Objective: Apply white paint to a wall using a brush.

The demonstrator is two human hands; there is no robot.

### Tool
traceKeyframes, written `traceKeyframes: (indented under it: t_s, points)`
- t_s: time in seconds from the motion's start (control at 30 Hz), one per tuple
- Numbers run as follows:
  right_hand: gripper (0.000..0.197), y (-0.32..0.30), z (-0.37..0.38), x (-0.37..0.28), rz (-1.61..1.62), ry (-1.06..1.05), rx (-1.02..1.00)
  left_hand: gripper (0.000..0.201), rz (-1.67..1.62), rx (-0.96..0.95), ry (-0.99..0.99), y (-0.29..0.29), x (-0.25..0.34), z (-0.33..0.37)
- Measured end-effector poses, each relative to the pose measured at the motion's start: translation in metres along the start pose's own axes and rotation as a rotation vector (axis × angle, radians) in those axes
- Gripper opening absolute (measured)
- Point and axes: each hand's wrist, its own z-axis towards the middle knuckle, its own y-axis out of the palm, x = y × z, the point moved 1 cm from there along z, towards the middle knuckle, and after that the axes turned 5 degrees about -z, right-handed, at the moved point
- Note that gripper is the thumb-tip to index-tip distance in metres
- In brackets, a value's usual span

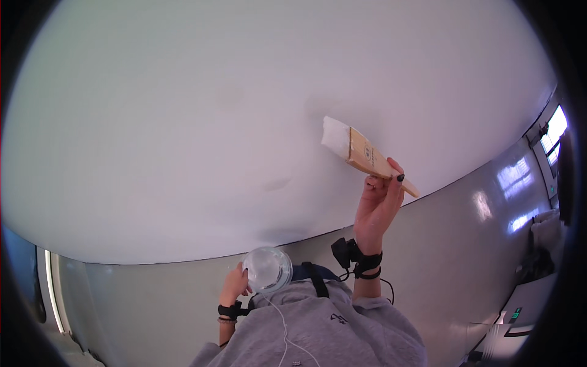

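Right hand [375, 211] is pinching the brush [365, 153], left hand [235, 283] is gripping the tub [267, 269]; apparently we're coating the white surface [183, 122], next stroke calling for a steady angle

From my remote feed I see a person in a loose grey top [373, 336] with a small dark mark [338, 318] on the front. A thin white cord [283, 319] hangs down it, splitting into two strands. A wide black strap [317, 281] crosses dark blue cloth [299, 271] at the waist. Near the right hand [376, 211], black bands [368, 263] carry a boxy black device [345, 250] with a looping black cable [392, 292]; one nail [400, 178] is dark. Below the left hand [235, 284] sit a black wristband [228, 311] and a thin brownish bracelet [227, 320].
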Motion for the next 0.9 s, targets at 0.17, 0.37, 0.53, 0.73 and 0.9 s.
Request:
traceKeyframes:
  t_s: [0.17, 0.37, 0.53, 0.73, 0.9]
  points:
    - [0.034, 0.002, 0.01, -0.001, -0.012, -0.026, 0.004, 0.025, 0.026, 0.013, -0.007, 0.001, -0.004, 0.004]
    - [0.037, 0.012, 0.024, -0.009, -0.07, 0.085, -0.046, 0.024, 0.052, -0.017, -0.012, -0.001, 0.002, 0.004]
    - [0.036, 0.01, 0.048, -0.027, -0.123, 0.171, -0.113, 0.024, 0.059, -0.032, -0.008, 0.003, -0.006, 0.008]
    - [0.034, 0.032, 0.067, -0.053, -0.436, 0.051, -0.207, 0.026, 0.045, -0.084, -0.027, 0.007, -0.016, 0.021]
    - [0.037, 0.055, 0.069, -0.063, -0.6, -0.05, -0.225, 0.032, 0.01, -0.123, -0.028, 0.002, -0.014, 0.032]
